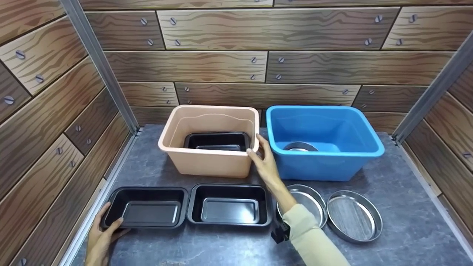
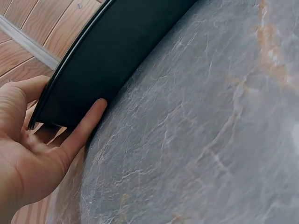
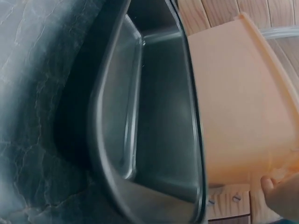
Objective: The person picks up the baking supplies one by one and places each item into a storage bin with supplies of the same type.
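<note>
For the left black pan (image 1: 149, 210), lying by the left edge of the desk (image 1: 414, 221), I'm judging a level lift best — the second black pan (image 1: 231, 208) is sitting just beside it. My left grip (image 1: 99, 237), half spread, is holding its outer end; my right grip (image 1: 267, 165) is pinching the near right corner of the beige bin (image 1: 208, 164).

Black rectangular pan (image 1: 151, 210), opening upward, front left; peach bin (image 1: 210, 163), upright farther back, containing another black pan (image 1: 218, 139).
</note>
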`<control>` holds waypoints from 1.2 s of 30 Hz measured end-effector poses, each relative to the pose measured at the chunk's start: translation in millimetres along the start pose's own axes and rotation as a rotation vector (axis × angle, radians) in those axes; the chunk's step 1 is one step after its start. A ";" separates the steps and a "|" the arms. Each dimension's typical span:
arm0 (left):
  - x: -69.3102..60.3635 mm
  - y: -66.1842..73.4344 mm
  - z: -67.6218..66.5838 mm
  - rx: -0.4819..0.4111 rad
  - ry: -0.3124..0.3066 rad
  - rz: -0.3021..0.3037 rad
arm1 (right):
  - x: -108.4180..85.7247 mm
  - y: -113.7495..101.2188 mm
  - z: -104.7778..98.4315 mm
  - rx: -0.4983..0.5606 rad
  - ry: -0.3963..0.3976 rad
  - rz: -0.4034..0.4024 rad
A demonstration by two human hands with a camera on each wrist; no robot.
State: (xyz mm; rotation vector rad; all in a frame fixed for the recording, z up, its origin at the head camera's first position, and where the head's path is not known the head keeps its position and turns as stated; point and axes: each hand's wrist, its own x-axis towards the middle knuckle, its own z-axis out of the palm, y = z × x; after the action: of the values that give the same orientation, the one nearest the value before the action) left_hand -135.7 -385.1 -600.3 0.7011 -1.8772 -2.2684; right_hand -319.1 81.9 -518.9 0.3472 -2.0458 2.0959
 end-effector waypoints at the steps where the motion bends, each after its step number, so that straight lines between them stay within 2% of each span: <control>1: -0.1 0.3 0.4 -0.005 -0.002 0.000 | 0.6 1.8 -1.0 0.002 -0.007 -0.013; 6: -1.0 1.6 -2.2 -0.034 0.008 -0.007 | 3.6 9.4 -3.5 -0.009 -0.045 -0.057; 10: -0.5 1.5 -1.9 -0.049 -0.001 -0.010 | 2.0 14.7 -8.1 -0.008 -0.031 -0.074; 12: -1.9 0.9 -4.2 -0.075 -0.001 0.006 | 0.9 16.5 -7.5 0.004 -0.021 -0.073; 16: -3.7 -1.1 -12.5 -0.162 -0.018 0.086 | -0.5 16.2 -3.6 0.022 -0.027 -0.066; 18: -3.4 -1.6 -15.0 -0.215 -0.042 0.128 | 0.2 14.5 -3.0 0.018 -0.033 -0.064; 25: -4.3 -0.9 -15.4 -0.419 -0.205 0.230 | 3.1 11.2 -5.6 0.017 -0.026 -0.080; 28: -9.9 6.7 -14.3 -0.447 -0.190 0.245 | 3.0 12.5 -6.1 0.013 -0.028 -0.085; 32: -17.4 19.8 -12.1 -0.432 -0.129 0.242 | 2.8 14.2 -5.8 0.009 -0.024 -0.091; 36: -21.9 25.8 -11.3 -0.501 -0.164 0.286 | 2.9 14.2 -4.9 0.010 -0.020 -0.085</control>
State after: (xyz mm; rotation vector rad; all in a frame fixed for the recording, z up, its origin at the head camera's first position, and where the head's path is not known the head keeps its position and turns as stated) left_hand -116.7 -392.9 -571.1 0.1688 -1.2640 -2.4988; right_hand -326.2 86.3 -531.6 0.4506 -1.9952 2.0623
